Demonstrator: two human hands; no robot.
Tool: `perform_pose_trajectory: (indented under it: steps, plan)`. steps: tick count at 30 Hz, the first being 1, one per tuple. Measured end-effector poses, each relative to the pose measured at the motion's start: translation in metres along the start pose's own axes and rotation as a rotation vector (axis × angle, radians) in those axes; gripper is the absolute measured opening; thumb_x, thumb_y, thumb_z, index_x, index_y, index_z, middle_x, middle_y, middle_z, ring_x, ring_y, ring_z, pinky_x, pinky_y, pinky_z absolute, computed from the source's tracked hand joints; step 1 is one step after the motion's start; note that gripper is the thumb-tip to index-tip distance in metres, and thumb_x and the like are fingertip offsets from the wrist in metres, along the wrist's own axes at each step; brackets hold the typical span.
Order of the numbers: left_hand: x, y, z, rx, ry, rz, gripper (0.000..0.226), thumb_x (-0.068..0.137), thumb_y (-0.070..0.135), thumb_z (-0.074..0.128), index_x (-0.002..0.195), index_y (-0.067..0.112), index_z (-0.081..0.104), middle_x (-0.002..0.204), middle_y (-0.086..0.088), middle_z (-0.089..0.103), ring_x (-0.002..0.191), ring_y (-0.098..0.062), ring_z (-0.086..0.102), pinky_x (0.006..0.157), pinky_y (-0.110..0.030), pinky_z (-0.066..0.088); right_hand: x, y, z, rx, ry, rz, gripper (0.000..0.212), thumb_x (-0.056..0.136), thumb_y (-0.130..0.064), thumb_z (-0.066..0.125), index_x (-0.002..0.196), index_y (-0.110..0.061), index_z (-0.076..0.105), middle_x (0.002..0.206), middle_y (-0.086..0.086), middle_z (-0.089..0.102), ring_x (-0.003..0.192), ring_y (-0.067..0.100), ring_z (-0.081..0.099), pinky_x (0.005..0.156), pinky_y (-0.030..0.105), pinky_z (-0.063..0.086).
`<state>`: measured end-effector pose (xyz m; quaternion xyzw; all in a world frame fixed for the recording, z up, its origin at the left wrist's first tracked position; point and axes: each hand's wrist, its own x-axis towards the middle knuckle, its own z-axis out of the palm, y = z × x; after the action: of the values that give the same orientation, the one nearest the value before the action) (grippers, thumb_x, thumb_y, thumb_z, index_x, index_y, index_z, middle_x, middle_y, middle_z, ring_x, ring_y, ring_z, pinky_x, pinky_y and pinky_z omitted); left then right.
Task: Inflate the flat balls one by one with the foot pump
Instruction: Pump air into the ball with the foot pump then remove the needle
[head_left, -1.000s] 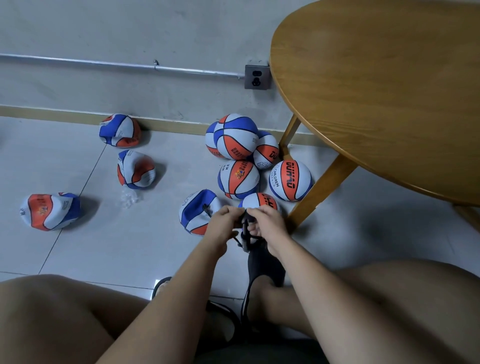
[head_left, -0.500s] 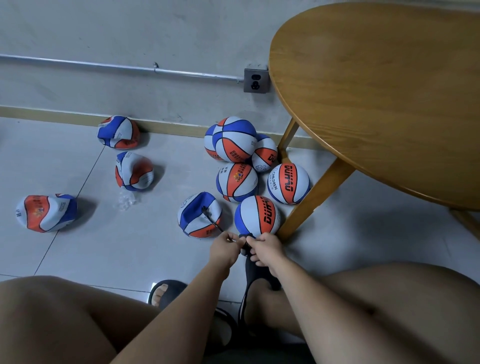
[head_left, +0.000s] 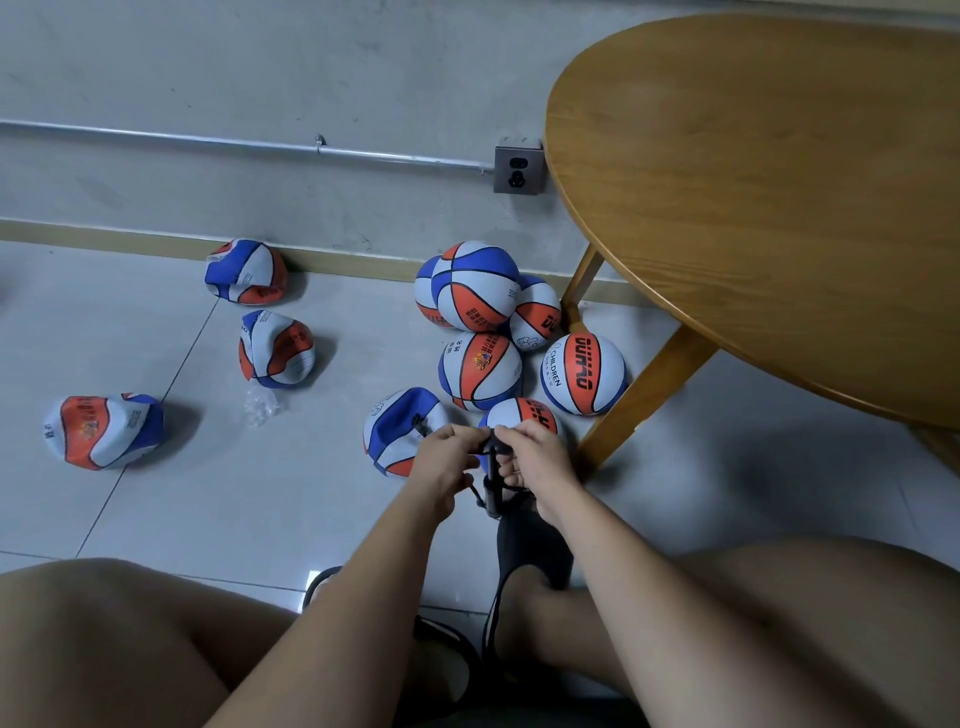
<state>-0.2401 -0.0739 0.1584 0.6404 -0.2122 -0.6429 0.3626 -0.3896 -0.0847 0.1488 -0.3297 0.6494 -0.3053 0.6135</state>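
Pump handle: black crossbar, gripped by both hands above the upright pump, just in front of the person's knees.
Left hand: left hand has its fingers curled round the bar's left end, knuckles up.
Right hand: right hand is wrapped round the right end, fingers tucked under. The 2 hands nearly touch.
Ball on the needle: a half-slumped blue and white ball lies on the floor, just left of the hands, with the black needle fitting in its top.
Handling: I'd say it's light, soft and floppy. The skin dents easily, and the ball could roll or twist off the needle as it firms up.
Where to hold: on the pump, both ends of the bar. On the ball, cup the sides near the valve and never tug the hose.
Waiting: 3 crumpled balls sit further left, at and.
Done pile: 6 round balls crowd the table leg.
Writing: "CHILDREN" reads clearly on a white panel of the rightmost ball. The black brand lettering on its orange stripe I can't read for sure. Print on the others is too small.
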Motion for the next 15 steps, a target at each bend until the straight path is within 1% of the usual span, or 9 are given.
perform_pose_trajectory:
  steps: [4,6,8,11,13,15]
  plan:
    - [0.0,-0.024,0.006,0.061,0.071,0.003,0.019,0.096,0.026,0.075,0.093,0.015,0.06,0.086,-0.002,0.071,0.073,-0.018,0.052,0.055,-0.027,0.039,-0.003,0.025,-0.003,-0.008,-0.016,0.069,0.025,0.105,-0.034,0.068,0.096,-0.011,0.066,0.07,0.006,0.065,0.059,0.016,0.053,0.05,0.027,0.043]
    - [0.002,-0.038,0.008,0.115,0.097,0.01,0.021,0.097,0.027,0.075,0.092,0.014,0.059,0.086,-0.004,0.069,0.071,-0.018,0.052,0.048,-0.023,0.039,-0.002,0.038,-0.007,-0.049,-0.009,0.101,0.029,0.104,-0.039,0.069,0.095,-0.011,0.068,0.07,0.004,0.065,0.059,0.016,0.054,0.05,0.026,0.042]
    - [0.005,-0.05,0.008,0.169,0.103,0.016,0.024,0.097,0.028,0.076,0.089,0.013,0.058,0.085,-0.005,0.067,0.068,-0.018,0.053,0.046,-0.021,0.04,-0.003,0.046,-0.01,-0.094,-0.008,0.132,0.03,0.104,-0.041,0.07,0.096,-0.012,0.069,0.072,0.004,0.065,0.061,0.017,0.055,0.05,0.026,0.043]
    - [0.008,-0.065,0.005,0.225,0.109,-0.022,0.024,0.096,0.028,0.079,0.088,0.013,0.062,0.089,-0.006,0.073,0.071,-0.019,0.061,0.049,-0.022,0.042,-0.008,0.048,-0.013,-0.196,-0.02,0.176,0.027,0.106,-0.04,0.066,0.099,-0.014,0.068,0.081,0.005,0.068,0.066,0.018,0.059,0.054,0.027,0.047]
    - [0.008,-0.071,0.002,0.254,0.113,-0.066,0.023,0.094,0.03,0.081,0.093,0.013,0.065,0.093,-0.008,0.078,0.073,-0.019,0.065,0.048,-0.021,0.042,-0.009,0.05,-0.014,-0.237,-0.045,0.233,0.023,0.107,-0.039,0.064,0.101,-0.017,0.066,0.086,0.006,0.07,0.068,0.018,0.062,0.056,0.026,0.05]
    - [0.008,-0.073,0.0,0.263,0.103,-0.093,0.022,0.093,0.028,0.082,0.094,0.012,0.067,0.093,-0.009,0.078,0.074,-0.018,0.066,0.046,-0.02,0.041,-0.008,0.051,-0.014,-0.274,-0.062,0.273,0.021,0.108,-0.039,0.062,0.102,-0.02,0.065,0.091,0.007,0.073,0.07,0.018,0.065,0.059,0.027,0.053]
